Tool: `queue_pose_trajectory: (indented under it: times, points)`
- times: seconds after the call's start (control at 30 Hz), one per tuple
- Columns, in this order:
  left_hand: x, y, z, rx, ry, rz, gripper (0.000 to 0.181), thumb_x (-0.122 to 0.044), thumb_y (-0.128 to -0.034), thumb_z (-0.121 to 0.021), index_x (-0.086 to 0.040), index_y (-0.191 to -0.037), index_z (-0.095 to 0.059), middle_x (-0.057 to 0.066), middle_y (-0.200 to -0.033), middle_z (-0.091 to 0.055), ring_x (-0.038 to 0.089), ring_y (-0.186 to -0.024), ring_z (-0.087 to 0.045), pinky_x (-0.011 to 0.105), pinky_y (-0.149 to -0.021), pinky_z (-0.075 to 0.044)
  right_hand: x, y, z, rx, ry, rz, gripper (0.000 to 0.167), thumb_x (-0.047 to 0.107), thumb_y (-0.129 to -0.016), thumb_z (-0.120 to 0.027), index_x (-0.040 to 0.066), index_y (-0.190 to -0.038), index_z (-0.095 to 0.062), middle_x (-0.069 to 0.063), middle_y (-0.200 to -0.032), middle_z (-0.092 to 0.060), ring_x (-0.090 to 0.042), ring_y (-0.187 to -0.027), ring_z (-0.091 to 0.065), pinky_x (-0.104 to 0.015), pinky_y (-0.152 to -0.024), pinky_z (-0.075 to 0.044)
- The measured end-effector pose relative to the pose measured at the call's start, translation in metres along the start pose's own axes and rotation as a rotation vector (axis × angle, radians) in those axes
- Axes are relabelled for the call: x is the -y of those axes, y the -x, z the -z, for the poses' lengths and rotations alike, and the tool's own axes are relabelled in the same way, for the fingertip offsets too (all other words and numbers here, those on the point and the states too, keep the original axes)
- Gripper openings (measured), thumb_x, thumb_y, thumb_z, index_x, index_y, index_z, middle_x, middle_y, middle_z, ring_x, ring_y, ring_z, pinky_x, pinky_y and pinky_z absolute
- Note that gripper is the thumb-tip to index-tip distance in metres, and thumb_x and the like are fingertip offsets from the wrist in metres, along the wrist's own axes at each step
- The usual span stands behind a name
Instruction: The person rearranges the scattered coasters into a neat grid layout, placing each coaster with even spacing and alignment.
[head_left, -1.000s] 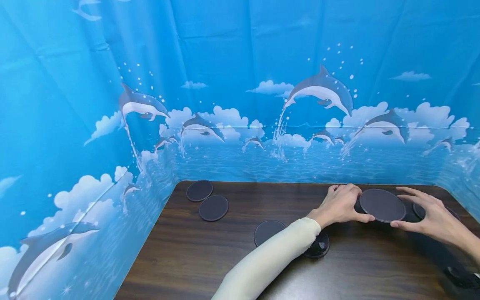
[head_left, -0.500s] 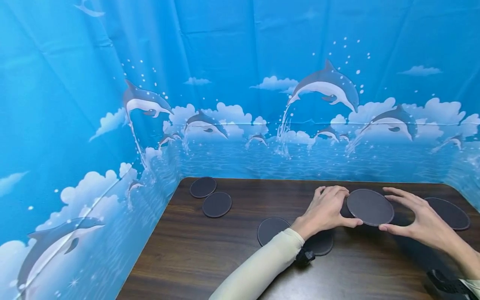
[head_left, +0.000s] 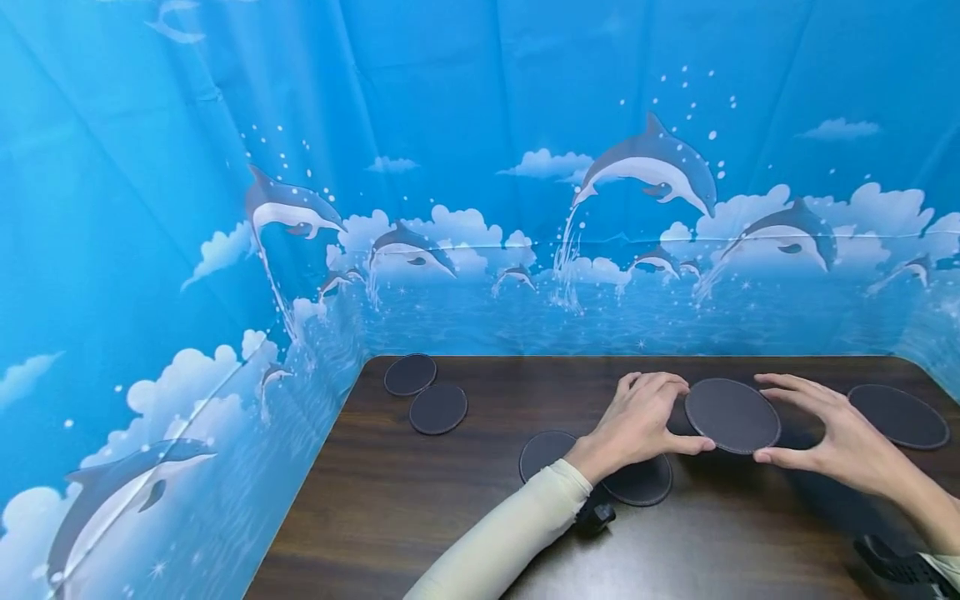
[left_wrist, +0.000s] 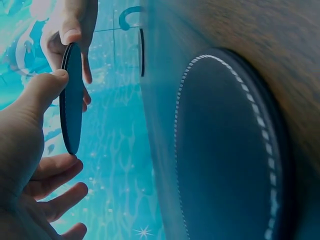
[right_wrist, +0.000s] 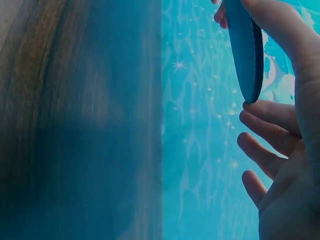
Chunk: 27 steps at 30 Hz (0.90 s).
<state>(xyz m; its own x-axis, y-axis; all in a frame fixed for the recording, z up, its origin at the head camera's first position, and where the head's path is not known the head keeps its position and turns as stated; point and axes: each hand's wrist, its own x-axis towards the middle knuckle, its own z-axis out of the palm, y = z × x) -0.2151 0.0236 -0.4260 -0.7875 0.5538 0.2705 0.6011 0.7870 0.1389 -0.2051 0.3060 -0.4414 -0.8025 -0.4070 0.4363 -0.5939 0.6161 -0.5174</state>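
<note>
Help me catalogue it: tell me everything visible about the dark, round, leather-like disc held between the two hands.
The dark, round, leather-like disc is thin and flat, with a stitched-looking rim and a plain charcoal face. It is held clear of the brown wood-grain table, tilted with that face towards the head camera. The bare left hand pinches its left edge and the bare right hand its right edge.
</note>
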Motion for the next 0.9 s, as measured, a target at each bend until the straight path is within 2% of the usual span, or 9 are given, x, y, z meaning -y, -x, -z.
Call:
queue_pose_trajectory:
  times: [0.07,0.17,0.27,0.33,0.4,0.5,0.53,0.8,0.9]
  points:
    - [0.003,0.001,0.000,0.002,-0.005,-0.001,0.074,-0.076,-0.0849,-0.062,-0.024,-0.137,-0.060,-0.013,-0.139,-0.053,0.005,-0.132,-0.043,0.037,-0.115,-0.027,0.000,-0.002,-0.001,0.002,0.000,0.009,0.090,0.027,-0.060,-0.101,0.001,-0.137,-0.061,-0.021,-0.144,-0.049,-0.048,-0.129,-0.042,-0.081,-0.085,-0.029]
    - [0.007,0.004,-0.001,0.014,0.003,-0.006,0.074,-0.076,-0.0851,-0.062,-0.023,-0.137,-0.060,-0.013,-0.138,-0.053,0.005,-0.132,-0.044,0.038,-0.115,-0.026,0.000,-0.001,-0.004,0.012,-0.022,0.029,0.089,0.026,-0.061,-0.101,0.004,-0.138,-0.061,-0.018,-0.144,-0.050,-0.021,-0.138,-0.039,-0.078,-0.084,-0.032]
    - [0.010,0.008,-0.003,0.026,0.024,-0.013,0.073,-0.074,-0.0851,-0.064,-0.023,-0.136,-0.060,-0.013,-0.137,-0.054,0.005,-0.131,-0.044,0.038,-0.115,-0.026,0.000,0.000,-0.007,0.021,-0.043,0.041,0.089,0.025,-0.061,-0.100,0.006,-0.139,-0.061,-0.015,-0.144,-0.050,0.004,-0.134,-0.032,-0.077,-0.084,-0.033]
    - [0.012,0.009,-0.004,0.031,0.033,-0.021,0.071,-0.072,-0.0854,-0.065,-0.022,-0.136,-0.060,-0.013,-0.137,-0.054,0.005,-0.130,-0.045,0.037,-0.115,-0.027,0.001,0.000,-0.008,0.029,-0.037,0.031,0.090,0.025,-0.061,-0.100,0.006,-0.140,-0.060,-0.016,-0.144,-0.050,-0.002,-0.136,-0.034,-0.076,-0.083,-0.034]
    - [0.013,0.010,-0.005,0.036,0.038,-0.030,0.070,-0.071,-0.0857,-0.066,-0.022,-0.135,-0.061,-0.013,-0.136,-0.054,0.005,-0.130,-0.045,0.037,-0.114,-0.027,0.002,0.002,-0.009,0.041,-0.018,0.011,0.093,0.028,-0.062,-0.100,0.006,-0.142,-0.058,-0.017,-0.144,-0.050,-0.021,-0.136,-0.041,-0.076,-0.082,-0.035]
    - [0.013,0.010,-0.004,0.045,0.042,-0.041,0.069,-0.069,-0.0863,-0.067,-0.022,-0.136,-0.061,-0.013,-0.137,-0.054,0.005,-0.129,-0.046,0.036,-0.114,-0.027,0.002,0.005,-0.011,0.055,0.005,-0.015,0.096,0.031,-0.062,-0.100,0.005,-0.143,-0.057,-0.020,-0.143,-0.050,-0.045,-0.124,-0.047,-0.076,-0.079,-0.038]
    - [0.012,0.010,-0.004,0.049,0.043,-0.043,0.069,-0.070,-0.0863,-0.067,-0.022,-0.136,-0.061,-0.013,-0.137,-0.053,0.005,-0.129,-0.046,0.036,-0.115,-0.027,0.002,0.006,-0.011,0.057,0.008,-0.020,0.096,0.031,-0.062,-0.100,0.004,-0.143,-0.056,-0.021,-0.143,-0.050,-0.049,-0.120,-0.048,-0.076,-0.078,-0.038]
    - [0.007,0.010,-0.006,0.093,0.027,-0.028,0.069,-0.073,-0.0848,-0.065,-0.025,-0.135,-0.061,-0.016,-0.137,-0.052,0.005,-0.129,-0.045,0.037,-0.114,-0.028,0.001,0.014,-0.014,0.063,0.014,-0.044,0.097,0.032,-0.062,-0.100,0.004,-0.143,-0.055,-0.021,-0.142,-0.049,-0.049,-0.119,-0.048,-0.074,-0.078,-0.038]
    - [0.005,0.011,-0.009,0.117,-0.001,-0.022,0.069,-0.075,-0.0839,-0.064,-0.027,-0.133,-0.062,-0.018,-0.136,-0.051,0.004,-0.127,-0.046,0.037,-0.113,-0.029,-0.001,0.018,-0.016,0.075,0.009,-0.050,0.093,0.034,-0.064,-0.099,0.004,-0.142,-0.057,-0.019,-0.142,-0.049,-0.040,-0.128,-0.044,-0.072,-0.081,-0.037]
